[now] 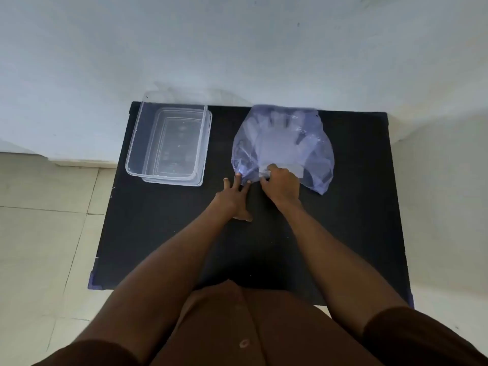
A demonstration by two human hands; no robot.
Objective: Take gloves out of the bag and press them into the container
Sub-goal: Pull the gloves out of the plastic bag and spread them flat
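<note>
A translucent bluish plastic bag [284, 143] lies on the far right of the black table [163, 233], with pale gloves [277, 122] showing faintly through it. My right hand [281, 184] is closed on the bag's gathered near edge. My left hand [235, 196] rests flat on the table with fingers spread, its fingertips touching the bag's left corner. A clear rectangular container [137, 143] stands on the table's far left, with nothing in it, seated on its clear lid.
The table stands against a white wall [237, 48]. Pale floor tiles [39, 233] lie to the left and white floor to the right. My brown shirt fills the bottom of the view.
</note>
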